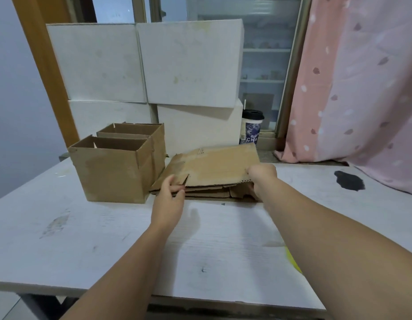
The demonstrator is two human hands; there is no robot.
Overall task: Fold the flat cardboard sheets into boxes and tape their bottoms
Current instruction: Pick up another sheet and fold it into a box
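Head camera view: we look down on a white table [108, 239] where two brown cardboard boxes already stand folded at the left, the front box [112, 172] touching the rear box [140, 135] behind it. Both are upright with their tops open, and we can see only their bare inner walls from this angle. Behind them large white boxes [188, 63] are stacked against a window. Just to the right of the folded pair, near the middle of the table, lies the stack of flat cardboard sheets [209, 195]. The top sheet [218, 165] is tilted, with its near right edge raised clear of the sheets beneath. At the near left corner of that sheet our left hand [170, 195] is partly closed, the fingers on top of a flap beside a notch and the thumb below, pinching the cardboard. Further right, our right hand [261, 179] is curled tightly round the sheet's near right corner, thumb over the top face and fingers tucked underneath. Beyond that hand a paper cup [251, 128] with a dark lid stands by the window frame. A dark stain [349, 180] marks the tabletop at the right, and a pink curtain [362, 88] hangs at the far right.
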